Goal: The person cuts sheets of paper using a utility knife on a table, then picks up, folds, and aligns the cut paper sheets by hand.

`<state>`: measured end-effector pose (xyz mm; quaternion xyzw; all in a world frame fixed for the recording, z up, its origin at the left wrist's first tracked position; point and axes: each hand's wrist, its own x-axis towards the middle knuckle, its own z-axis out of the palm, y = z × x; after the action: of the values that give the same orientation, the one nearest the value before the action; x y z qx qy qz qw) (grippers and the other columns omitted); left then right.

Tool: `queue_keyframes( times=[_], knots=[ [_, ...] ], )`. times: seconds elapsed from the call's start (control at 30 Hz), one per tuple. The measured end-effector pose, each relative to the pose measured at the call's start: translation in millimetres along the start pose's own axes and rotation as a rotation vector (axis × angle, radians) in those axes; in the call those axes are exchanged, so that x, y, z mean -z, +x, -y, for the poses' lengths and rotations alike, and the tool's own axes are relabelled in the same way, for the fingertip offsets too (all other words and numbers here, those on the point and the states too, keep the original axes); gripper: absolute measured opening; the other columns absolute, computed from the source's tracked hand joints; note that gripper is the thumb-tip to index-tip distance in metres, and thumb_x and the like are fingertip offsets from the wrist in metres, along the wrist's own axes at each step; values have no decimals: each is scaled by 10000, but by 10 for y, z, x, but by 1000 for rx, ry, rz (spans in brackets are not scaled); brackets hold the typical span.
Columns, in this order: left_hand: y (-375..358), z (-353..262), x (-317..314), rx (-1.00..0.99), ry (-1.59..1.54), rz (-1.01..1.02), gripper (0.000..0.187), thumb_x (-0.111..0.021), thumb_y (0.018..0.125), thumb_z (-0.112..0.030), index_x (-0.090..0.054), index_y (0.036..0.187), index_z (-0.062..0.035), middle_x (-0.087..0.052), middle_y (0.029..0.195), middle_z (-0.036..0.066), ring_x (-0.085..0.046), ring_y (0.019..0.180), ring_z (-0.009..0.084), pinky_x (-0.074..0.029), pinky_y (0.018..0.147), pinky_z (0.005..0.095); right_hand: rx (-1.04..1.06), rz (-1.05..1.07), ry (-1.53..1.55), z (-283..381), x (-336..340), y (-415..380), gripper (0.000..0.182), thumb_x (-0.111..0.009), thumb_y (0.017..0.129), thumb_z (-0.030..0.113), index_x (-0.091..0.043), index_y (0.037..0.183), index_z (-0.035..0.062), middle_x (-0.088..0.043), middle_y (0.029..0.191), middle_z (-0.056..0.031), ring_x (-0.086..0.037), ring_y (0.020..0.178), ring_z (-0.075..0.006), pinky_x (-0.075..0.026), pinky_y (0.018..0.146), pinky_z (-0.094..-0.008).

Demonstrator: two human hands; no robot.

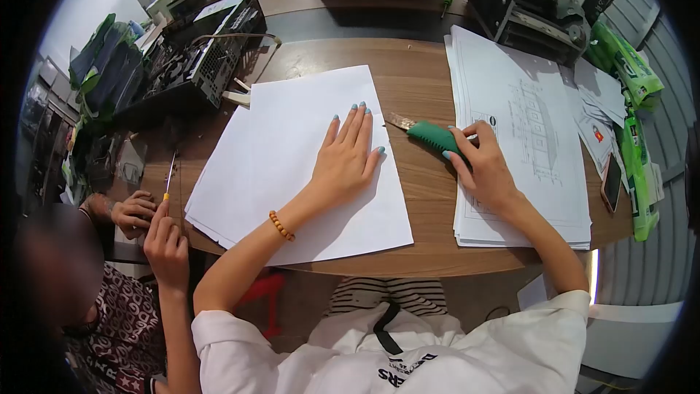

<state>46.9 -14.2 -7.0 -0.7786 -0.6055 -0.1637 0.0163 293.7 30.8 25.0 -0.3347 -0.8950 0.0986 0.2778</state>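
Cutter (pixel 429 138) in pinching right hand (pixel 485 169), spread left hand (pixel 345 157) on paper (pixel 292 128), components (pixel 169 67) in black case (pixel 220 66)

The brown wood-grain worktop (pixel 428 211) is carrying blank white sheets (pixel 288 149) near its middle, a stack of printed drawings (pixel 532 128) rightward, and an opened computer case (pixel 213 66) far left. A phone (pixel 612 183) is lying near the right edge.

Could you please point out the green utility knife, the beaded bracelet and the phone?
Green utility knife (pixel 431 136): head view, on its handle.
Beaded bracelet (pixel 280 225): head view, on its middle beads.
Phone (pixel 612 183): head view, on its dark face.
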Motion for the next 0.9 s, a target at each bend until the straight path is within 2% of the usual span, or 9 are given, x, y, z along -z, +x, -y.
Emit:
queue_keyframes(
  times=[0.1,0.23,0.3,0.5,0.57,0.9],
  knots=[
    [3,6,-26,-26,12,-58,564,-382,901,-300,-297,1305,84,-282,1394,221,-244,1320,299,-165,1075,448,6,-3,-10,-26,40,17,348,-605,795,69,-521,1100,-74,-448,961,-170,-484,826,-277,-443,734,-337],
    [1,17,-18,-28,-4,-64,567,-380,901,-300,-294,1306,88,-279,1395,225,-244,1320,304,-166,1075,450,48,2,0,-33,39,30,342,-608,790,64,-526,1095,-68,-455,962,-170,-484,834,-275,-443,734,-336],
    [-3,18,-21,-4,-31,-22,562,-371,905,-278,-249,1337,59,-229,1423,199,-182,1342,299,-132,1086,440,67,-7,5,-35,25,41,339,-609,789,63,-529,1093,-64,-458,964,-170,-484,837,-275,-444,736,-337],
    [0,19,-21,9,-33,-25,563,-382,898,-272,-257,1329,69,-239,1416,212,-197,1336,308,-138,1078,463,62,14,5,-13,80,139,320,-610,791,66,-538,1081,-48,-469,978,-159,-490,863,-273,-448,751,-341],
    [-4,15,-19,8,-31,-29,565,-382,897,-271,-255,1328,72,-238,1415,215,-197,1336,307,-136,1077,466,-2,72,91,-25,109,143,314,-610,797,77,-540,1079,-43,-471,984,-155,-498,869,-270,-451,764,-340],
    [0,1,6,11,-39,-16,572,-374,902,-267,-235,1335,80,-224,1419,222,-191,1339,303,-126,1083,452,39,69,30,-62,170,182,296,-600,809,88,-553,1072,-39,-474,989,-151,-502,873,-266,-454,773,-343]
  ],
)
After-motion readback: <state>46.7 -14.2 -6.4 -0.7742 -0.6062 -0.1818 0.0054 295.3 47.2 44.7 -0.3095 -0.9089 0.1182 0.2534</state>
